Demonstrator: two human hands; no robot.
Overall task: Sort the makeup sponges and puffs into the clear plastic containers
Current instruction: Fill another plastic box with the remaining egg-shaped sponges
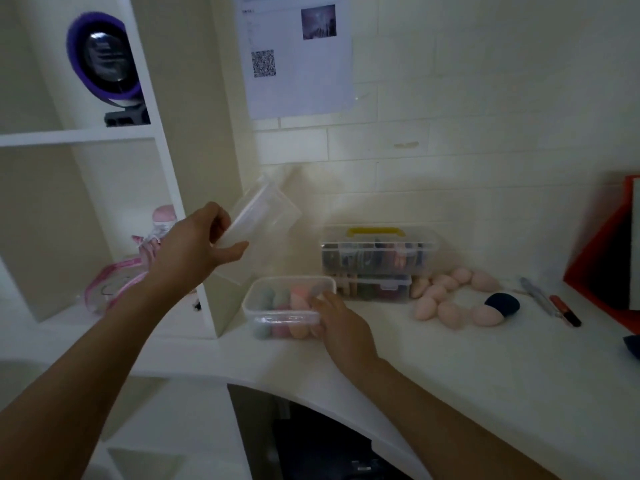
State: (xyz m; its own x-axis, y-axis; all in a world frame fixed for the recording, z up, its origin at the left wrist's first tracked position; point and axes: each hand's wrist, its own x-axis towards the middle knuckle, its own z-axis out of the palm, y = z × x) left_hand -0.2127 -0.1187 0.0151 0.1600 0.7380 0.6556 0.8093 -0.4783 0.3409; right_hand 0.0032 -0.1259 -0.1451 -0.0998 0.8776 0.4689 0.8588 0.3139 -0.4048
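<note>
At the left end of the white countertop, hard against the shelf upright, sits a clear rectangular plastic container, open at the top. It is already well filled with teal, pink and orange egg-shaped sponges. The right hand grips the container's right end, fingers curled over the rim and wall. The left hand is raised above and to the left, pinching a clear plastic piece between thumb and fingers. It is held tilted in the air; whether it is this container's lid or a second tub I cannot tell.

So one batch looks sorted. A good share is left: a cluster of pale pink egg-shaped sponges lies loose toward the right of the countertop. A dark navy round puff touches its right end, and another dark blue item shows at the right edge. By my judgement the task is about half done. None of the loose items is in any container yet.
</note>
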